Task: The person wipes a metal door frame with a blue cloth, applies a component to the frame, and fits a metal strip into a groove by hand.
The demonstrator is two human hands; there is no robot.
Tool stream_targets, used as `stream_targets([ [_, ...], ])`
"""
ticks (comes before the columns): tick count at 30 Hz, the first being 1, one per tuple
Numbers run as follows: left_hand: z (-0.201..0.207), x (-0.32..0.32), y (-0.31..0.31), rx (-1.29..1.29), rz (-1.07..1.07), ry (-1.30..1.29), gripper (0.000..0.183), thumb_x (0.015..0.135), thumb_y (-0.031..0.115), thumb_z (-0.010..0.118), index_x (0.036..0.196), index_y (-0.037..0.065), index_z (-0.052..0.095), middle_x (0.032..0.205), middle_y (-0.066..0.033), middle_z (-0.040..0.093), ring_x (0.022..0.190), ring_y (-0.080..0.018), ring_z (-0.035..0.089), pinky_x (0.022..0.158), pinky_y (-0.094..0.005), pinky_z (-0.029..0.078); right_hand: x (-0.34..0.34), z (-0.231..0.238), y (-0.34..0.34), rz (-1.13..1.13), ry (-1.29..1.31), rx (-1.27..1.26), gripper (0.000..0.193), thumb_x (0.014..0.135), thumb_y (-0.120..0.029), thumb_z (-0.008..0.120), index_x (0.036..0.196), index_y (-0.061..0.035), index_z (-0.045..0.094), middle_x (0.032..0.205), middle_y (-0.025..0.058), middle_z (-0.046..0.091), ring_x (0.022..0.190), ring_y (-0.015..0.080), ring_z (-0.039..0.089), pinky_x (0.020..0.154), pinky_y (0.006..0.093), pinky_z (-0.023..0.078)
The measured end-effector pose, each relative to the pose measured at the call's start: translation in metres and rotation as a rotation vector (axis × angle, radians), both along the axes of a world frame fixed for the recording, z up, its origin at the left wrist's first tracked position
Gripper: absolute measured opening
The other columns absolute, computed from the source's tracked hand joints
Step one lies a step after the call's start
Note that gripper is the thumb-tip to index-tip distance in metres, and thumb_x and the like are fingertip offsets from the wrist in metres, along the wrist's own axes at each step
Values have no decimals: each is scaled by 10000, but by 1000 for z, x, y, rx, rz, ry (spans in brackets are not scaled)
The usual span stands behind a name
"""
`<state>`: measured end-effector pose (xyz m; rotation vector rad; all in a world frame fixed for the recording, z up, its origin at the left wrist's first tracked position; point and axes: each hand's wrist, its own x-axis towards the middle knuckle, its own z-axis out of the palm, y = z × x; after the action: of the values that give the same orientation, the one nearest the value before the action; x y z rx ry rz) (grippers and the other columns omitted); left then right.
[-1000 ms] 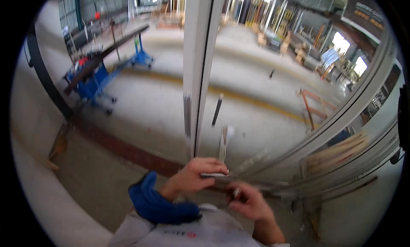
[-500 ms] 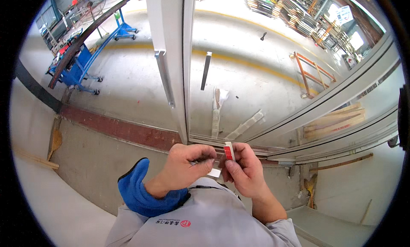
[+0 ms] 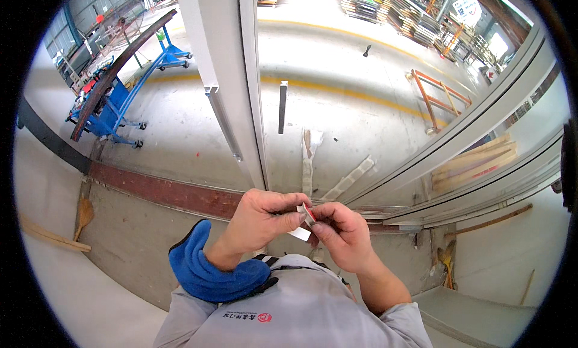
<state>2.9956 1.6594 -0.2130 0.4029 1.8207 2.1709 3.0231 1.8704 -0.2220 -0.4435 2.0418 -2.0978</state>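
Observation:
My two hands meet in front of my body. With thumb and fingers closed, my right hand point(image 3: 346, 236) pinches a small white block with a red face point(image 3: 309, 213). The fingertips of my left hand point(image 3: 265, 218) come up against the block's other edge, thumb and forefinger bent together. A flat white strip point(image 3: 300, 233) sticks out below my left thumb and appears held in that hand; the rest of it is hidden. Around my left wrist hangs a blue glove point(image 3: 211, 270), peeled back off the fingers.
A pale upright frame point(image 3: 226, 77) with a long metal handle point(image 3: 224, 125) stands ahead. Through glass at right lie wrapped strips point(image 3: 349, 178) and an orange metal frame point(image 3: 439, 95). A blue wheeled stand point(image 3: 114, 107) is far left. A reddish-brown sill point(image 3: 168, 188) crosses the floor.
My left fingertips have moved right onto the block, which my right hand has tilted so less of its red face shows. The view has shifted slightly.

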Motion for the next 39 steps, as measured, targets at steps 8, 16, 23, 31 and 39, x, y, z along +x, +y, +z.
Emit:
stream_targets([
  [8,0,0,7,-55,30,-21,231,885,4,683,1101,-72,715,827,-4,702,745,-36,569,629,-210,470,-13,3,6,-68,353,223,138,916,6,667,1049,15,631,918,123,656,755,184,665,660,304,535],
  [16,13,-4,11,-179,-1,149,215,856,-9,684,1060,-59,729,761,-38,695,708,-42,568,616,-230,478,-37,55,12,35,474,439,123,788,-10,703,892,0,638,770,126,622,667,286,641,622,358,522],
  [23,19,-8,16,-207,-21,186,218,842,-5,686,1051,-43,733,735,-70,704,691,-52,597,614,-240,492,-45,57,15,80,482,434,99,778,6,724,841,-14,650,708,88,635,601,201,613,546,312,472],
  [31,16,-14,19,-210,-14,276,250,802,-29,708,1050,-47,740,680,-61,670,659,-45,593,581,-245,482,-53,61,17,138,506,464,90,781,13,711,830,-8,638,724,97,644,620,250,616,560,338,480],
  [39,15,-17,18,-199,-60,293,278,836,-19,692,1112,-38,726,735,-69,697,697,-46,600,613,-241,494,-53,60,17,145,261,431,102,773,-23,675,828,36,613,735,180,622,675,305,622,622,376,496],
])
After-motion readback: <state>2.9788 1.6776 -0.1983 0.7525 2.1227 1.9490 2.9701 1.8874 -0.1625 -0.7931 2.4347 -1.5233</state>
